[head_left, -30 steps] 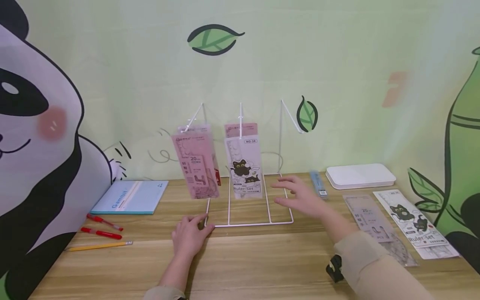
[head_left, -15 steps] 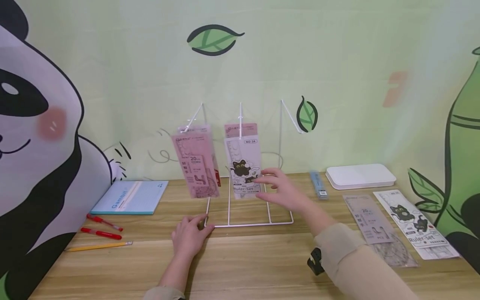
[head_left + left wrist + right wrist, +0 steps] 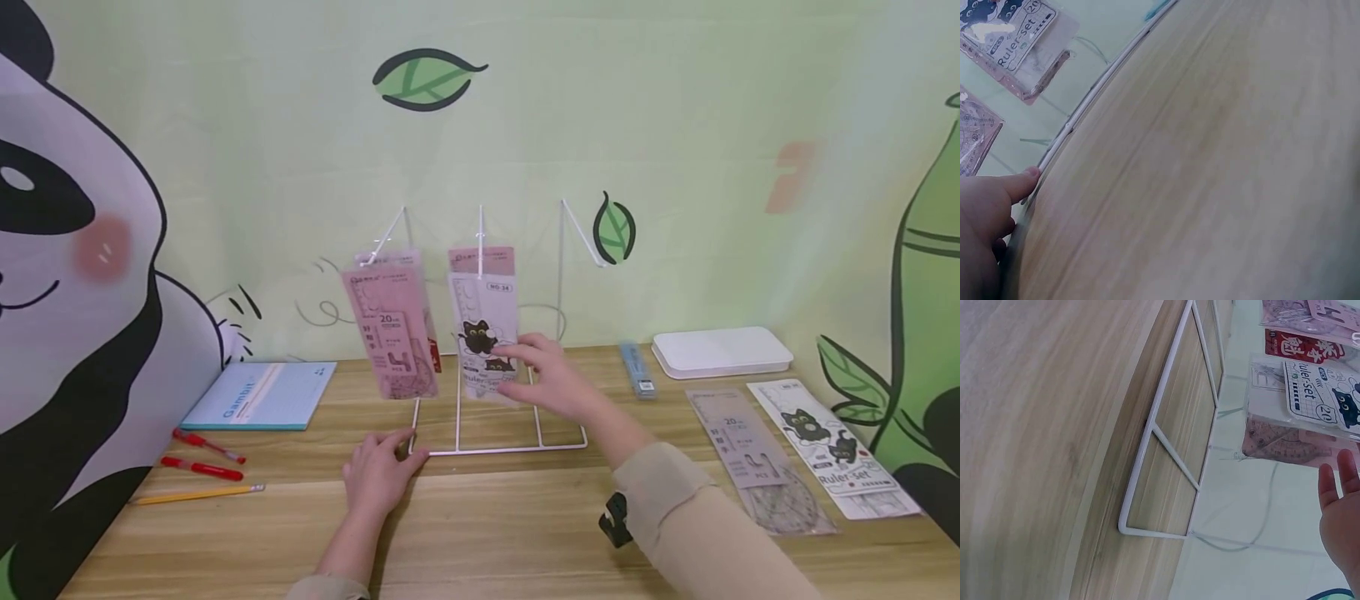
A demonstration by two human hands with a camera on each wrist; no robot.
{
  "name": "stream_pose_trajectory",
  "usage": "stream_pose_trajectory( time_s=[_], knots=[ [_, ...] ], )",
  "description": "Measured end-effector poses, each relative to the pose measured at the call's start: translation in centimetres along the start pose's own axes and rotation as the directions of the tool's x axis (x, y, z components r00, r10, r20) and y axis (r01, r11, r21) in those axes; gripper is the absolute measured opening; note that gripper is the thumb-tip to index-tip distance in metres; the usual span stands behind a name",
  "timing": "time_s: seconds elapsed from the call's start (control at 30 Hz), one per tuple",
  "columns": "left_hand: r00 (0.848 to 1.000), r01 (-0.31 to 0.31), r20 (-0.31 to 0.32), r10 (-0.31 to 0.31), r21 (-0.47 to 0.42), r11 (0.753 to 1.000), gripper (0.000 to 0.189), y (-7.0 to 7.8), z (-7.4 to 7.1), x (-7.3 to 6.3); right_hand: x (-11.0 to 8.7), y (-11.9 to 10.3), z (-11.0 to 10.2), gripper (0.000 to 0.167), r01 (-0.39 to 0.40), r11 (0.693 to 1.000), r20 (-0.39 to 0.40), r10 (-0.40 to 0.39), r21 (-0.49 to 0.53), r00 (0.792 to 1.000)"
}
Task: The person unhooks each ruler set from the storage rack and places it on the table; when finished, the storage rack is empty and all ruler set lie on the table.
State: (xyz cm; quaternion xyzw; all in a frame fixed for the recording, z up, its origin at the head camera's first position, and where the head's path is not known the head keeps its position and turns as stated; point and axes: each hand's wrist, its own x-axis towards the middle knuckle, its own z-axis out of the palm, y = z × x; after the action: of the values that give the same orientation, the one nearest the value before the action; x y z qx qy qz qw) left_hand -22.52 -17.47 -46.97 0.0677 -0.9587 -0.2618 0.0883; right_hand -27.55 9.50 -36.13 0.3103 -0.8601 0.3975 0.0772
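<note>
A white wire display rack (image 3: 495, 451) with three hooks stands on the wooden table. At its front left corner my left hand (image 3: 377, 475) holds the frame, thumb (image 3: 1022, 182) along the front bar. From the middle hook hangs a white ruler set pack (image 3: 480, 300) with black cats, in front of a pink ruler set pack (image 3: 487, 262). My right hand (image 3: 558, 379) is at the white pack's right side, its fingers fairly straight and overlapping the pack's lower part. More pink ruler set packs (image 3: 384, 308) hang from the left hook. The right hook (image 3: 583, 233) bears nothing.
On the right lie a pink ruler set pack (image 3: 750, 450), a cat ruler set pack (image 3: 810, 421), a white case (image 3: 720, 353) and a small blue box (image 3: 636, 371). A blue notebook (image 3: 258, 396), two red pens (image 3: 201, 468) and a yellow pencil (image 3: 198, 494) lie on the left.
My right hand has moved left from beside the right hook's upright to the cat ruler set pack on the middle hook, which now tilts slightly. My left hand stays on the rack's corner.
</note>
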Motion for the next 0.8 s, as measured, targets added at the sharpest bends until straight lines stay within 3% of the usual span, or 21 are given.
stream_pose_trajectory(
  time_s=[0.17, 0.37, 0.63, 0.8],
  knots=[
    [1.0, -0.005, 0.001, 0.005, -0.004, 1.0, 0.044, 0.0, 0.0, -0.1, -0.7, 0.2, -0.6, 0.046, -0.037, 0.991, -0.036, 0.042, 0.126, 0.998],
    [1.0, -0.011, -0.009, 0.011, -0.002, 1.0, 0.043, 0.0, -0.1, -0.1, -1.8, 0.4, -1.9, 0.042, -0.065, 0.978, -0.114, 0.089, 0.199, 0.989],
    [1.0, -0.002, -0.003, 0.002, -0.003, 1.0, 0.044, 0.0, -0.1, -0.1, -2.6, 0.4, -3.2, 0.039, -0.004, 0.987, -0.279, 0.049, 0.161, 0.959],
    [1.0, -0.001, 0.0, 0.001, 0.004, 1.0, 0.045, 0.1, -0.1, 0.0, -3.0, 0.2, -3.7, 0.04, 0.015, 0.996, -0.315, 0.012, 0.084, 0.949]
  ],
)
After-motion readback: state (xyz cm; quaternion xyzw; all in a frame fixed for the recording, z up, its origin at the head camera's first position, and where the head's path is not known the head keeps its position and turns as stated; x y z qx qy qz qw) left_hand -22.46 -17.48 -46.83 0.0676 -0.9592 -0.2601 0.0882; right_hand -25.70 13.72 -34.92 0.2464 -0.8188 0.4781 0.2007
